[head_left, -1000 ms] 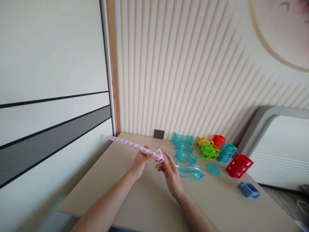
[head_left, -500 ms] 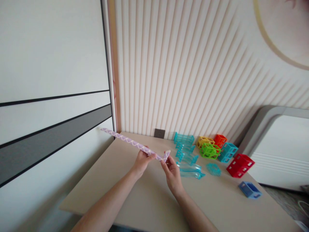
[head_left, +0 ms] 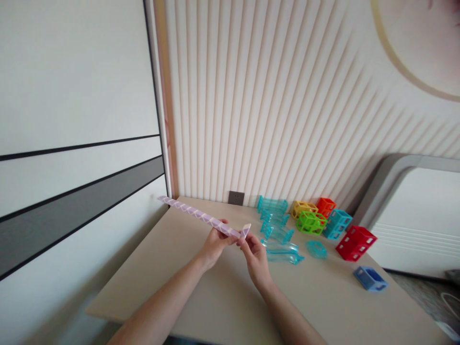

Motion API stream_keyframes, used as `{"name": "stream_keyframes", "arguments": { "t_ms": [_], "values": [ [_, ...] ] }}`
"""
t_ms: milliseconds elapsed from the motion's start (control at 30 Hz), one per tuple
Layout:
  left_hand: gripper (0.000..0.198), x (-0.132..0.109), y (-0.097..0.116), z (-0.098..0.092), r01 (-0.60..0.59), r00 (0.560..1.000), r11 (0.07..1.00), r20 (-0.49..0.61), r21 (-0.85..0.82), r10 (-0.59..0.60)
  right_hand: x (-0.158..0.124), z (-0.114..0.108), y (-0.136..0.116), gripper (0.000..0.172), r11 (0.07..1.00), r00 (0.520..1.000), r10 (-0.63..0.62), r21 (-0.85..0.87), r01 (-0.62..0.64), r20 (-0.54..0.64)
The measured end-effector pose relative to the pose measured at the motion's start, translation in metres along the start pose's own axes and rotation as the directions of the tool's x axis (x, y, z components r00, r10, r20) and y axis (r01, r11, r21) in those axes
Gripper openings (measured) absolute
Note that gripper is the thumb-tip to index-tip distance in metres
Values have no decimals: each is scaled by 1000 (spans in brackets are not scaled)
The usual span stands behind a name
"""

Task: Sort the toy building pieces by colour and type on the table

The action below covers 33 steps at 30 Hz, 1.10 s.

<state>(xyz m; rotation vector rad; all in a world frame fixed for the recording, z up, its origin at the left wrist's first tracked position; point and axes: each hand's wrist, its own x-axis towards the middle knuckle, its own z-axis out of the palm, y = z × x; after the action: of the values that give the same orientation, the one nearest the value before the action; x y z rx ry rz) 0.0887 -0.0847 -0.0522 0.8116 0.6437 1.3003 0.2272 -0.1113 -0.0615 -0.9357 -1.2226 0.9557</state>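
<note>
A long lilac and white snake puzzle (head_left: 197,213), built of triangular segments, is held above the table. Most of it runs straight toward the upper left, while its short near end bends upward. My left hand (head_left: 214,244) is closed around the straight part close to the bend, thumb on the near side. At the bent end, my right hand (head_left: 256,255) pinches the last segments between thumb and fingers. The two hands almost touch, and some of the segments are covered by the fingers.
Several clear teal tubes (head_left: 282,251) and a teal ring (head_left: 316,249) lie right of my hands on the beige table (head_left: 151,278). Yellow, green, orange, teal, red and blue block frames (head_left: 371,278) stand farther right. A ribbed wall with a socket (head_left: 236,198) rises behind.
My left hand has slid slightly right, closer to my right hand. The puzzle's far end has swung a little right and down, and its bent end appears turned to a different angle.
</note>
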Motion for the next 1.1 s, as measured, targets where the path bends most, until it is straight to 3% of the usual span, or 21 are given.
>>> {"name": "stream_keyframes", "arguments": {
  "t_ms": [267,733,1100],
  "values": [
    [70,1,5,-3,-38,993,995,114,88,27,-2,-3,-7,51,964,998,-23,-267,5,-65],
    [69,5,-1,-14,-77,989,988,135,134,59,2,-1,-16,56,986,997,83,-144,-81,4],
    [66,-1,6,-10,-92,985,987,160,135,70,1,-4,-19,54,981,995,91,-173,-83,40]
  ]
}}
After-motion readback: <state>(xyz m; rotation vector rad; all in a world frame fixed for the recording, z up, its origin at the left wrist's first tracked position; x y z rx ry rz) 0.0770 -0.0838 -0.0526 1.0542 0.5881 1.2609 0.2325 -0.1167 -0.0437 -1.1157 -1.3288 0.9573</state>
